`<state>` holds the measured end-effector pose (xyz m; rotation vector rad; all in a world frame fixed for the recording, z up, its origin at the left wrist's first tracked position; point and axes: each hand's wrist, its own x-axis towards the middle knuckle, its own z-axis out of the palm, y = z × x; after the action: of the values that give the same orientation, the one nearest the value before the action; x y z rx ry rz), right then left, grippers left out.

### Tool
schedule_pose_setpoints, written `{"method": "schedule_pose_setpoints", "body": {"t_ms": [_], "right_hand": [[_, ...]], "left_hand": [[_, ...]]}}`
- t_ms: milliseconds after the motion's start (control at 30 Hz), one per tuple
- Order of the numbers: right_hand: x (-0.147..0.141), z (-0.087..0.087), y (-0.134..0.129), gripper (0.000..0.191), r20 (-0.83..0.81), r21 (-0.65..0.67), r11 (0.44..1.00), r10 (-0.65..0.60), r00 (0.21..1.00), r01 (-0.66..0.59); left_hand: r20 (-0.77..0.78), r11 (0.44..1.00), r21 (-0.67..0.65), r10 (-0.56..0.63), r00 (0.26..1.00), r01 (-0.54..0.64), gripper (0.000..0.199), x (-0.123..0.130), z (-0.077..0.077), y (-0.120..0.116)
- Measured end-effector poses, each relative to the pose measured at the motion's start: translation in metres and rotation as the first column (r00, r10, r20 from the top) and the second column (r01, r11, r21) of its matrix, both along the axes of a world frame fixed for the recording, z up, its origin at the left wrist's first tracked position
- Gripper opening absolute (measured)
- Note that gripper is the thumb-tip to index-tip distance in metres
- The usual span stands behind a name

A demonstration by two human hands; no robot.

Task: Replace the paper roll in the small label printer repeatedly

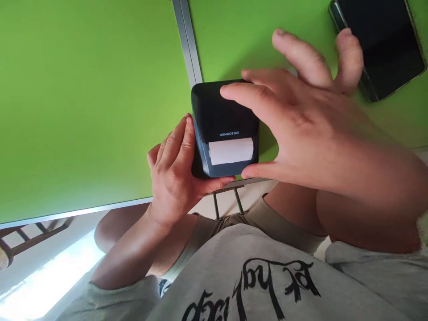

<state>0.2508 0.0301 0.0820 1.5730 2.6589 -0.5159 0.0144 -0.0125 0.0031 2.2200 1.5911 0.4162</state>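
A compact dark label printer (224, 113) marked NIIMBOT stands at the front part of the green table, over a metal seam. White label paper (231, 151) shows in the slot on its near side. My left hand (174, 165) grips the printer, its fingers along the left side and the thumb across the near edge. Over the right side my right hand (301, 111) is spread. Its index fingertip lies over the black lid and its thumb is at the near right corner; the other fingers stretch apart. Whether the right fingertips press on the printer cannot be told.
A black phone-like device (388, 49) lies at the far right, close to the right little finger. The green tabletop (90, 98) is crossed by a grey metal seam (187, 40) and ends at a metal front edge (117, 204). Below are my legs and printed shirt.
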Motion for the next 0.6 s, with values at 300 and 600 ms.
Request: {"method": "schedule_pose_setpoints", "body": {"t_ms": [300, 600], "right_hand": [[-0.0015, -0.0010, 0.0035, 0.086, -0.023, -0.001, 1.000, 0.002, 1.000, -0.002], [0.0027, 0.0008, 0.0066, 0.078, -0.032, -0.046, 0.999, -0.015, 0.999, 0.013]], "left_hand": [[0.012, 0.999, 0.036, -0.027, 1.000, 0.026, 0.110, -0.0002, 0.0045, 0.0089], [0.006, 0.997, 0.063, -0.038, 0.999, 0.037, 0.107, -0.0010, 0.0020, 0.0085]]}}
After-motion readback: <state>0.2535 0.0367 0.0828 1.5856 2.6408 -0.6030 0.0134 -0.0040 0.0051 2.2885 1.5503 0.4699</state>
